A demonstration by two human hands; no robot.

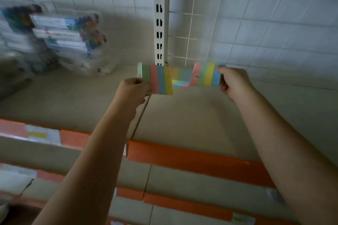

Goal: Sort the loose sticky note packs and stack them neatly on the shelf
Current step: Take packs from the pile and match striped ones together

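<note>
Dim, greyish light; my arms cast soft shadows on the shelf [182, 115]. Packets [69, 36] at upper left smear with blur; edges bow.

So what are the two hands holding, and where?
The left hand pinches one striped sticky note pack by its left end. The right hand pinches another striped pack by its right end.

Your packets [60, 36] at far left are motion-blurred, contents unreadable. Third pack [180, 78] is half hidden behind your two held packs.
</note>
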